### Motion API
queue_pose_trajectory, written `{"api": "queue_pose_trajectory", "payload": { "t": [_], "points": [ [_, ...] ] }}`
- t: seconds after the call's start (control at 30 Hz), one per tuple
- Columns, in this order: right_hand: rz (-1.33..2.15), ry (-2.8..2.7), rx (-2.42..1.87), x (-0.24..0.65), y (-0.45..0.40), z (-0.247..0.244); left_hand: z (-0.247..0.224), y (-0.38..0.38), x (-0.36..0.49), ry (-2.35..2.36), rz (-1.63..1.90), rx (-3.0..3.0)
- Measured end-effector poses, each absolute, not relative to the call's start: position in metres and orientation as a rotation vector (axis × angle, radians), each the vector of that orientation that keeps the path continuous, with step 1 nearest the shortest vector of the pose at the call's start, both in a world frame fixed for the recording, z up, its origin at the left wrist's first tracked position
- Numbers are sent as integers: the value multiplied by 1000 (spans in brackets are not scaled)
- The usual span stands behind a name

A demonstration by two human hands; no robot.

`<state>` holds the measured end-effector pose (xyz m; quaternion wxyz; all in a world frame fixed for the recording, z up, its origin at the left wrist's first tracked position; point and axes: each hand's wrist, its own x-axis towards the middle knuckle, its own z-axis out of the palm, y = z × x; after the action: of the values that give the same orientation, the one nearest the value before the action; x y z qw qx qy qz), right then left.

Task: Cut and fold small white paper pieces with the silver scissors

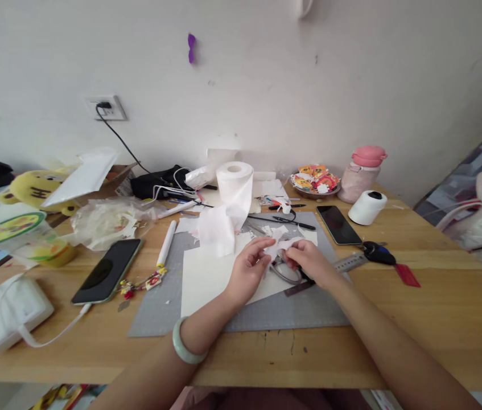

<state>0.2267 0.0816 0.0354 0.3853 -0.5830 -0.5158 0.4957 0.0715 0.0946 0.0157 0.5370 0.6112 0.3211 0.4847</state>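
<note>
A small white piece of paper (280, 247) is held between my two hands above the grey cutting mat (155, 319). My left hand (250, 267) pinches its left side, and my right hand (307, 259) pinches its right side. Scissors (285, 274) lie just beneath the hands, partly covered. Under my left forearm is a large white sheet (202, 273). Behind my left hand stands a white paper roll (234, 182), its loose end hanging onto the mat. A metal ruler (349, 262) sticks out to the right of my right hand.
Phones lie left (108, 270) and right (338, 224) of the mat. A white charger (10, 313), plastic cup (53, 250) and plastic bag (104, 222) are at left. Behind on the right stand a candy bowl (315, 182), pink-lidded bottle (361, 173), thread spool (367, 207) and black cutter (378, 253).
</note>
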Motion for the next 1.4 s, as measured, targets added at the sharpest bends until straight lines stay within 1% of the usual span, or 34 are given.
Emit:
{"api": "queue_pose_trajectory", "payload": {
  "t": [0.2,0.4,0.63,1.1,1.4],
  "points": [
    [1311,-1329,-1457,218,80,28,15,95,72,750,1155,1483],
    [1263,-1264,-1459,224,83,31,13,96,72,772,1159,1471],
    [1277,-1313,-1442,220,81,28,18,92,73,756,1122,1469],
    [1267,-1242,-1454,224,82,33,17,94,73,783,1144,1447],
    [1247,-1324,-1476,220,80,29,21,89,74,745,1117,1486]
  ]
}}
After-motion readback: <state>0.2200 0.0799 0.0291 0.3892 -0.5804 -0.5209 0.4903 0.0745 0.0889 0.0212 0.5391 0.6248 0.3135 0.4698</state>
